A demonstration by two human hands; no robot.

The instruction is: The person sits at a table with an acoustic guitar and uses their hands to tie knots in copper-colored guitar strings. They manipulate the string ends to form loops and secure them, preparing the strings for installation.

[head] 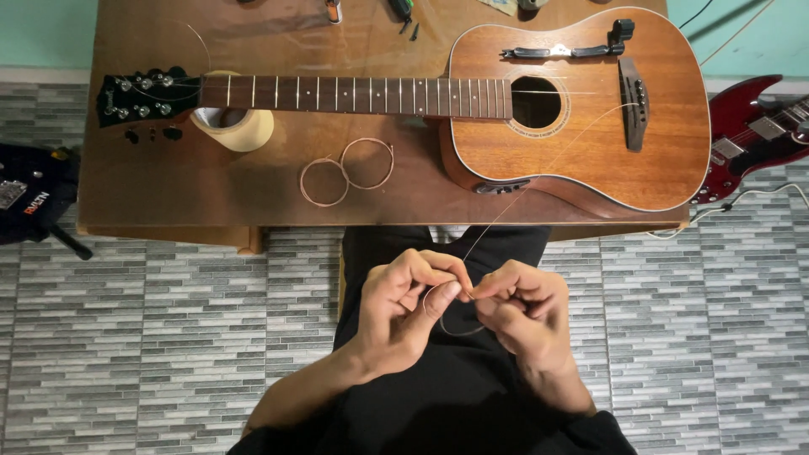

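Note:
My left hand (pixel 409 303) and my right hand (pixel 518 312) meet over my lap, both pinching a thin guitar string (pixel 497 223). The string curls into a small loop between my fingers and runs up toward the bridge (pixel 634 103) of a brown acoustic guitar (pixel 581 118). The guitar lies flat on a wooden table (pixel 168 185), neck to the left, headstock (pixel 147 97) resting on a roll of tape (pixel 240 126). Two coiled copper-coloured strings (pixel 345 173) lie on the table below the neck.
A dark red electric guitar (pixel 750 135) lies on the floor at the right. A black bag (pixel 34 198) sits at the left. Small tools (pixel 396 10) lie along the table's far edge. A black string winder (pixel 573 49) rests on the guitar body. The floor is grey tile.

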